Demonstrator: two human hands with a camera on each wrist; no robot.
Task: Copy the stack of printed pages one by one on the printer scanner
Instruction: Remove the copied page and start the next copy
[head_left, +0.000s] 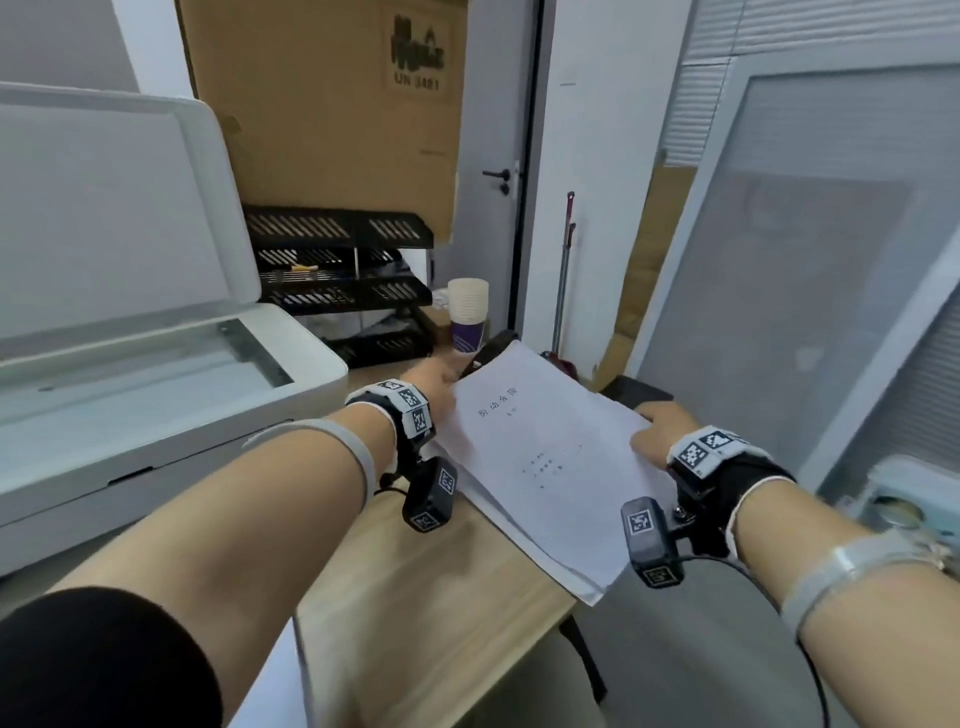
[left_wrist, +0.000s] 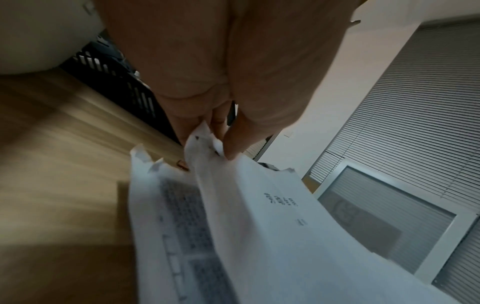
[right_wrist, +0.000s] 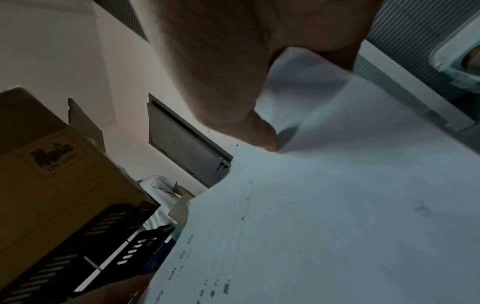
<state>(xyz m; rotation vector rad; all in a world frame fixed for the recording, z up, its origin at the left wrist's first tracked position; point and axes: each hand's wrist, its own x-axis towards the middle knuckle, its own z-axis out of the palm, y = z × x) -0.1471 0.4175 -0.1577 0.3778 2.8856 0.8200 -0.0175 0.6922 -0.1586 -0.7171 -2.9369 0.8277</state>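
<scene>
Head: stack of pages (head_left: 540, 462) lies on the wooden desk (head_left: 426, 613), overhanging its right edge, right of the printer (head_left: 156, 415), whose scanner lid (head_left: 104, 208) is up. Left hand (head_left: 436, 387) at the stack's far-left corner, right hand (head_left: 657, 431) on its right edge.

Left wrist: fingertips (left_wrist: 233, 144) pinch the top sheet's (left_wrist: 259, 216) torn corner, lifted off the page below.

Right wrist: thumb (right_wrist: 259, 131) presses the top sheet; other fingers hidden beneath, grip looks closed on the stack.

"UN 3481" on cardboard box (head_left: 322, 119)
</scene>
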